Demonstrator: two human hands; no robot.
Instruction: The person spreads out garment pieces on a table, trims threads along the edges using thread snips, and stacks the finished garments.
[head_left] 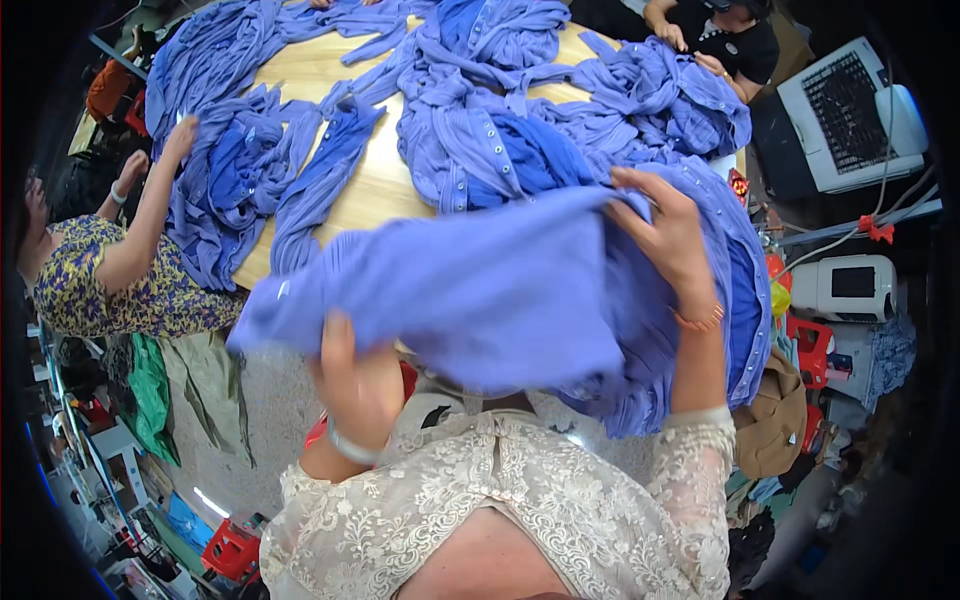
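Head view: the left hand (355,385) sits at about 7 o'clock from the picture's centre, forearm rising from the lower edge, wrist bent back, fingers curled together and clamped on the lower edge of a blue garment (480,290). The right hand (665,235) is raised at 2 o'clock, forearm near upright, fingers spread and hooked over the garment's upper fold, pinching it against the thumb. The garment hangs stretched between both hands, above the near edge of the wooden table (375,190), which carries heaps of blue clothes (500,130).
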